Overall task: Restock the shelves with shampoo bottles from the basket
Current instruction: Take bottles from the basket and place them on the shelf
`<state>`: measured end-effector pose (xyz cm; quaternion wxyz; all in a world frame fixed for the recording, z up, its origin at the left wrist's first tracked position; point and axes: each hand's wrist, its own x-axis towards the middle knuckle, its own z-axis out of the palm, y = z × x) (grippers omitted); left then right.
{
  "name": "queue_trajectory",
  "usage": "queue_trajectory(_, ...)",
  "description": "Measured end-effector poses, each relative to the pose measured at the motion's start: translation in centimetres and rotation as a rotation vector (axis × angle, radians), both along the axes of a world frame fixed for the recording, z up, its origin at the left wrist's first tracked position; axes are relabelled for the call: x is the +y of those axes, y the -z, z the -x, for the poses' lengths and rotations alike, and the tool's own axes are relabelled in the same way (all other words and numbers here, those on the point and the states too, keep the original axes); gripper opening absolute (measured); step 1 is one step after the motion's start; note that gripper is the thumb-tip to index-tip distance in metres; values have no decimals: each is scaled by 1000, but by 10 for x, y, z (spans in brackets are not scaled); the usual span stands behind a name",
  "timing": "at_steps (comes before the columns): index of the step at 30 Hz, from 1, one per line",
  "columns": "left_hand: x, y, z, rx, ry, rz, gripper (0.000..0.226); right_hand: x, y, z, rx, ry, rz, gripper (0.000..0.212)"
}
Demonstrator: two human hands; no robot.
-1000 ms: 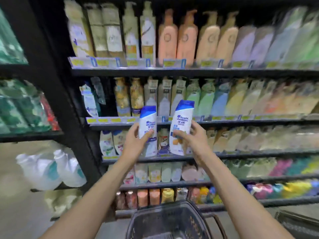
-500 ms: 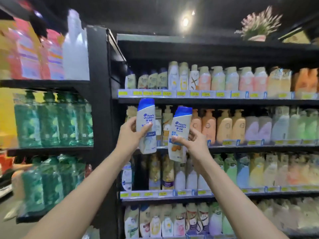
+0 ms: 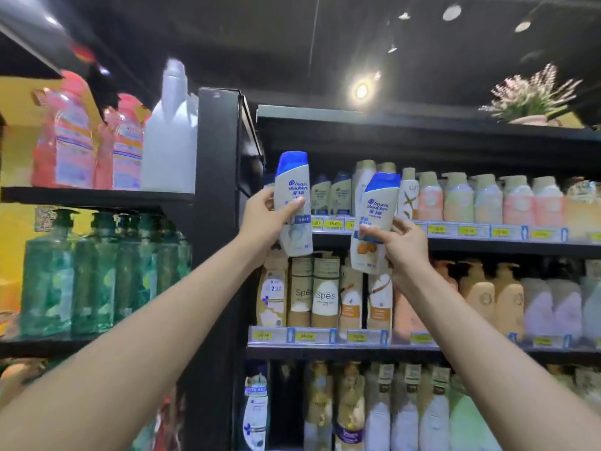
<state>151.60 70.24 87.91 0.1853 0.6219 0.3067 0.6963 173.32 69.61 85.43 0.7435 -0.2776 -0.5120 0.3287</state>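
Observation:
My left hand [image 3: 265, 219] grips a white shampoo bottle with a blue cap [image 3: 292, 193], held upright in front of the left end of the top shelf [image 3: 455, 237]. My right hand [image 3: 400, 244] holds a second white, blue-capped shampoo bottle [image 3: 374, 222] with an orange picture low on its label, slightly lower and to the right. Behind them, matching blue-capped bottles [image 3: 330, 195] stand on that top shelf. The basket is out of view.
A black upright post [image 3: 216, 222] divides this bay from the left bay, which holds pink jugs [image 3: 70, 141], a white jug [image 3: 170, 135] and green pump bottles [image 3: 94, 271]. Lower shelves hold rows of pump bottles [image 3: 325, 294]. A potted plant [image 3: 533, 96] sits on top.
Both hands have lifted their bottles from the middle shelves up to the top shelf. My view has tilted upward, so the basket has dropped out of sight and the ceiling shows.

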Motion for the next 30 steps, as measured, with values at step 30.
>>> queue_trajectory(30, 202, -81, -68, 375, 23, 154, 26, 135, -52, -8, -151, 266, -203, 37)
